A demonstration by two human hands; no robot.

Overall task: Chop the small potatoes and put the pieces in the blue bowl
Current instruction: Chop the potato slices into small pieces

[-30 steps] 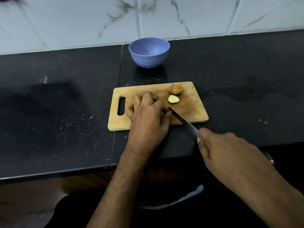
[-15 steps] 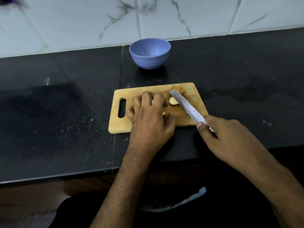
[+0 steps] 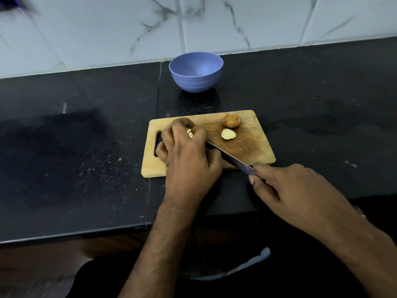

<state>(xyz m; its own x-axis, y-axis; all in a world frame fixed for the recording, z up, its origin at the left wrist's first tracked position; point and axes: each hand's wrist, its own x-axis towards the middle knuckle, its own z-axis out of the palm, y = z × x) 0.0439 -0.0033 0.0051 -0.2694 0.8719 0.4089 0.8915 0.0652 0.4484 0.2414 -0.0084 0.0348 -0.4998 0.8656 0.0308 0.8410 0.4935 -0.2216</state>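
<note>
A wooden cutting board (image 3: 253, 151) lies on the black counter. On its far right sit a whole small brown potato (image 3: 231, 121) and a pale cut potato half (image 3: 228, 134). My left hand (image 3: 189, 155) curls over the board's left part, fingers around pale potato pieces (image 3: 190, 133), most of them hidden. My right hand (image 3: 298, 190) grips a knife (image 3: 229, 158) at the board's near edge; its blade lies low across the board, the tip under my left hand. The blue bowl (image 3: 196, 72) stands behind the board and looks empty.
A white marble-tiled wall (image 3: 214, 24) rises right behind the bowl. The black counter (image 3: 75, 158) stretches left and right of the board, with pale specks on the left and its front edge close to my body.
The knife, lifted over the cut half half a second ago, has come back down with its tip at my left hand. My left hand has shifted left and spread over the pieces.
</note>
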